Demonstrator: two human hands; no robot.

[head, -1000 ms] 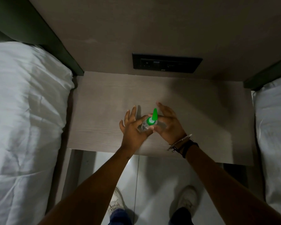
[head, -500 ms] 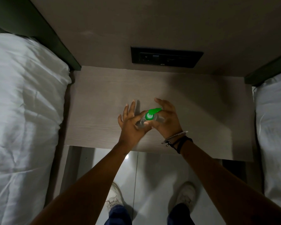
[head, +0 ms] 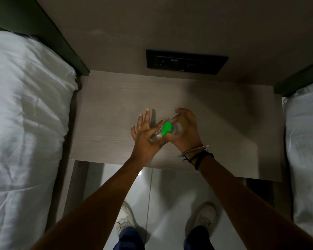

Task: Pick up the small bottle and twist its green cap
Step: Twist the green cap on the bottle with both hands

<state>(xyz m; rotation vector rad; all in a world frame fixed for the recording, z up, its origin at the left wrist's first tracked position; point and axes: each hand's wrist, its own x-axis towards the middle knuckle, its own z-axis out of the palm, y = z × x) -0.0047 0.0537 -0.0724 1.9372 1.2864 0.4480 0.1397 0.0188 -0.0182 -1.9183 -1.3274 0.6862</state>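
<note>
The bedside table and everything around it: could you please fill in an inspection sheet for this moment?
Surface: wooden bedside table, bare apart from the hands above it.
Job's things: small clear bottle held between both hands, its green cap on and tilted.
Clutter: nothing seen.
Grippers: left hand holds the bottle, fingers spread; right hand curls around the cap.
Cables: nothing seen.
Surroundings: black socket panel on the wall, white bedding on both sides, bracelets on the right wrist, pale floor and shoes below.
</note>
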